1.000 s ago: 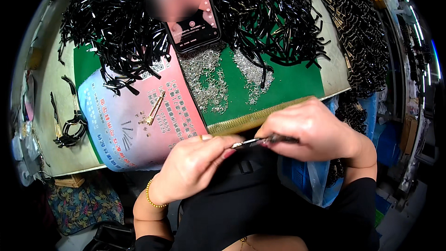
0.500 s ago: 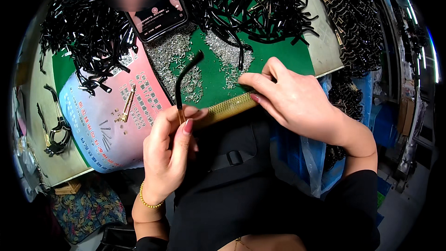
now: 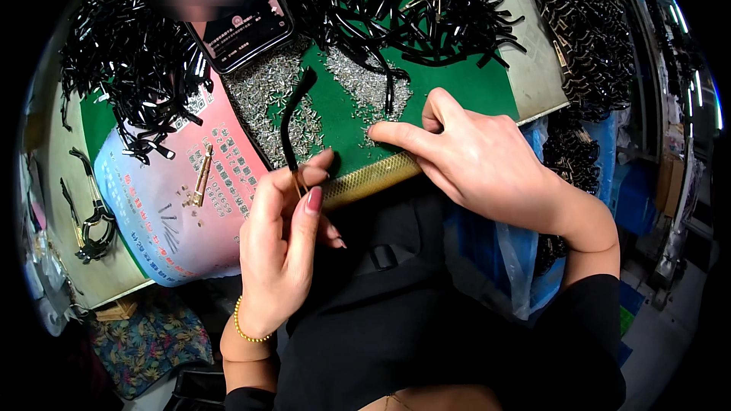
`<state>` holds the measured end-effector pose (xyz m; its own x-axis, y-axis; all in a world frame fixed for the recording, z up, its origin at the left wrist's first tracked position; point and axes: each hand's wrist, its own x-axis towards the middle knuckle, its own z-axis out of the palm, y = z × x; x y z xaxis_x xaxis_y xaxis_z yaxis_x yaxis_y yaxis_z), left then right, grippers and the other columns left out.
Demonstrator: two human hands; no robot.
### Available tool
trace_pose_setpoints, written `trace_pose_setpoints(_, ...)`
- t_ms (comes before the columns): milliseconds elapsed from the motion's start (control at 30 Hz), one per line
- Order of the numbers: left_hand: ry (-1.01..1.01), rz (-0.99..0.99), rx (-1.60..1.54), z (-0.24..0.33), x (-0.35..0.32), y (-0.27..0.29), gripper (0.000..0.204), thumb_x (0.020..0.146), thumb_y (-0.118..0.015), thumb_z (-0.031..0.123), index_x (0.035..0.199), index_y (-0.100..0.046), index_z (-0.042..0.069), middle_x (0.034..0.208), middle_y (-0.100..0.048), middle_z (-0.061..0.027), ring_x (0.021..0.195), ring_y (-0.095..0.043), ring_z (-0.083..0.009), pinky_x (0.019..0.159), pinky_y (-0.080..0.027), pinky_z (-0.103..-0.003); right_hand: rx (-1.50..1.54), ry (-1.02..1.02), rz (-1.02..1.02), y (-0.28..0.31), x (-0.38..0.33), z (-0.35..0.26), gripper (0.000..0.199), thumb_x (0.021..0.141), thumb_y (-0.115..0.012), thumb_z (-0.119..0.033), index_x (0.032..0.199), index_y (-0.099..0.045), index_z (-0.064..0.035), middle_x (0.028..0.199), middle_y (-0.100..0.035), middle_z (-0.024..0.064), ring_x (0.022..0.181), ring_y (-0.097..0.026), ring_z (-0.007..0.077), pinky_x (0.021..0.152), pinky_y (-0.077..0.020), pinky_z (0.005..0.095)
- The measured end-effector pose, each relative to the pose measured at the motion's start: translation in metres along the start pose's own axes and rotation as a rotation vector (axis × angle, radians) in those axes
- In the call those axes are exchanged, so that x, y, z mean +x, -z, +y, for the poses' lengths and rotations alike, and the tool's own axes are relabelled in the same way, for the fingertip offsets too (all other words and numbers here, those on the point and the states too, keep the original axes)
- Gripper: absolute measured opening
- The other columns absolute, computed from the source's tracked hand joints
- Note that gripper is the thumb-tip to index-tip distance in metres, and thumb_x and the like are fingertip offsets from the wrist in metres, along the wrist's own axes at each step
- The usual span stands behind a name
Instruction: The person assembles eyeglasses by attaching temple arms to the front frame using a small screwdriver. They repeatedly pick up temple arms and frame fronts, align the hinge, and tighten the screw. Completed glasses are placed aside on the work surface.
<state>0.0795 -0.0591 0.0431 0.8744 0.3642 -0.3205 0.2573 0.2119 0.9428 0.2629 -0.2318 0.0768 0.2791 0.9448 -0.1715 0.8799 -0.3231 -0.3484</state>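
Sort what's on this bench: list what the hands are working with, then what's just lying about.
In use:
left hand holding a curved black piece
right hand with a finger on the small silver pins
green mat

Lying about:
phone
black piece heaps
pink printed sheet

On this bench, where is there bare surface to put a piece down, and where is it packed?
Bare green mat shows between the right hand and the far heap of black curved pieces. The pink printed sheet is mostly open beside the left hand. Crowded: the small silvery parts by the phone.
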Motion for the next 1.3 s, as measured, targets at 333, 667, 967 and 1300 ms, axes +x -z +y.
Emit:
trace_pose_setpoints(333, -0.048, 0.07, 0.123, -0.001, -0.002, 0.01, 0.02, 0.106, -0.05, 0.008, 0.119, -0.059, -0.004, 0.094, -0.075, -0.0095, 0.061, -0.062, -0.0075, 0.058, -0.053, -0.022, -0.06, -0.061, -0.141, 0.008, 0.011, -0.007, 0.054, 0.088, -0.062, -0.008, 0.139, -0.053, -0.0213, 0.089, -0.054, 0.0164, 0.068, -0.067, 0.0288, 0.054, -0.0523, 0.039)
trace_pose_setpoints(667, -0.056, 0.094, 0.152, -0.005, 0.004, 0.007, 0.021, 0.104, -0.056, 0.007, 0.12, -0.066, -0.002, 0.083, -0.074, -0.006, 0.055, -0.061, -0.0062, 0.051, -0.049, -0.022, 1.296, -0.432, -0.522, 0.029, 0.03, -0.037, 0.053, 0.103, -0.043, -0.015, 0.153, -0.027, -0.0112, 0.092, -0.054, 0.0049, 0.067, -0.063, 0.011, 0.054, -0.0545, 0.0257)
trace_pose_setpoints(967, -0.09, 0.13, 0.22, -0.009, 0.004, 0.005, 0.02, 0.101, -0.059, 0.004, 0.119, -0.066, 0.0, 0.082, -0.074, -0.0065, 0.058, -0.062, -0.0068, 0.052, -0.05, -0.025, 1.349, -0.454, -0.552, 0.025, 0.039, -0.037, 0.053, 0.102, -0.045, -0.013, 0.152, -0.03, -0.0119, 0.091, -0.053, 0.0036, 0.064, -0.063, 0.0093, 0.052, -0.0543, 0.0235)
trace_pose_setpoints(1300, -0.794, 0.25, 0.893, -0.032, 0.009, 0.009, 0.028, 0.086, -0.07, -0.004, 0.114, -0.066, -0.009, 0.078, -0.067, -0.0123, 0.057, -0.063, -0.023, 0.053, -0.049, -0.033, 1.643, -0.571, -0.65, 0.031, 0.034, -0.036, 0.054, 0.103, -0.053, -0.018, 0.142, -0.021, -0.0001, 0.096, -0.056, 0.0072, 0.057, -0.056, 0.0102, 0.042, -0.0435, 0.0249)
